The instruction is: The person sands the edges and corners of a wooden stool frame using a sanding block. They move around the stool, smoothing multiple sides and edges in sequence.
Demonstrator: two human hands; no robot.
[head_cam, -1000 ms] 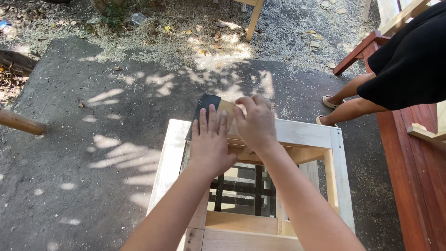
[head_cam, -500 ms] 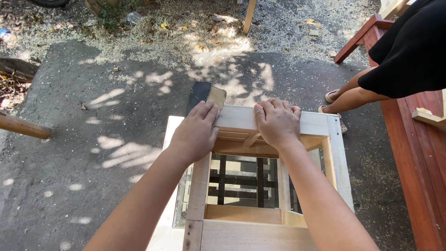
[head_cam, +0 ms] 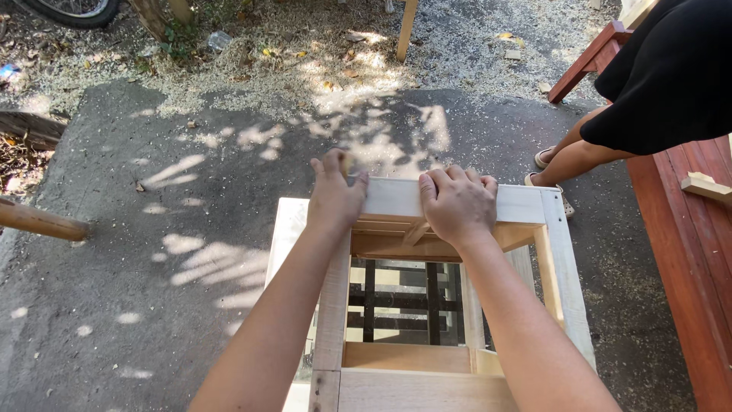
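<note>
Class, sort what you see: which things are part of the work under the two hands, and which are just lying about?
In the work:
left hand
right hand
pale wooden frame
small block under the left hand

Lying about:
red bench
sawdust
wooden pole
tyre

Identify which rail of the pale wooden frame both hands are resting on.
The far top rail: left hand and right hand grip it; the side rails and near rail are untouched.

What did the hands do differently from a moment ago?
The left hand slid toward the left end of the pale wooden rail of the wooden frame, covering most of the small block it presses there. The right hand moved apart from it, rightward, along the rail. The frame stayed put, and the person in black is still beside it.
</note>
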